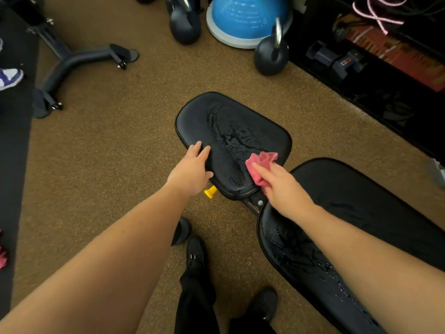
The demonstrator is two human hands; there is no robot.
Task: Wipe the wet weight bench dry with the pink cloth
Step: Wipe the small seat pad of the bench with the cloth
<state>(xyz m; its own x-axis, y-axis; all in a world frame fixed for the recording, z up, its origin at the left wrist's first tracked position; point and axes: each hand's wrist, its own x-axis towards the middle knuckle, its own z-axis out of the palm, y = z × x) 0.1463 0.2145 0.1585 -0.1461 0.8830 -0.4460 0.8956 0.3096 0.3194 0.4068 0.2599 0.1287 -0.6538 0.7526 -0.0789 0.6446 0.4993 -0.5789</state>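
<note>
Brown speckled gym floor under the wet black padded weight bench [231, 131]. My right hand [281, 186] pinches the crumpled pink cloth [261, 165] at the seat's right edge; my left hand [192, 169] rests flat, fingers straight, on its left edge.

The black padded bench [231, 131] has a smooth, glossy vinyl-looking cover, beaded and streaked with water that catches the light. The crumpled pink cloth [261, 165] looks soft and matt (a woven rag, by its folds). The brown speckled floor [120, 153] is rough and granular. Two dark round kettlebells [271, 57] look matt, with shiny metal handles.
</note>
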